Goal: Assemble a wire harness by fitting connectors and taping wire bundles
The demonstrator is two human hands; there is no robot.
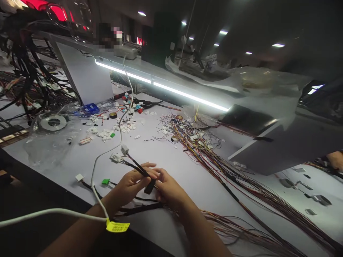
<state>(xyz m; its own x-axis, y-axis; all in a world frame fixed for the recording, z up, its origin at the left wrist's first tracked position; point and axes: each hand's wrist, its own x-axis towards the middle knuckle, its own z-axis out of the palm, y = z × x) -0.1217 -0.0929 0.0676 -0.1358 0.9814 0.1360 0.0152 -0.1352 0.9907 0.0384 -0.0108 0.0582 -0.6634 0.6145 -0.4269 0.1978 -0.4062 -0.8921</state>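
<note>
Near the front middle of the white table (150,142), my left hand (132,184) is closed on a black-wrapped wire harness (138,167). Two white connectors (116,157) at its upper end point away to the left. My right hand (170,187) is beside it, its fingers closed round the same harness where the wires branch. Between the hands a dark piece, perhaps tape (150,186), hangs down. Close to my left forearm lie a green connector (105,182) and a white connector (79,177) on dark leads.
A white cable (93,164) with a yellow tag (118,227) crosses in front of my left forearm. Long wire bundles (214,160) run along the right. Loose connectors, a tape roll (113,115) and plastic bags (45,142) lie at the left. Another person's hand (336,160) shows at the right edge.
</note>
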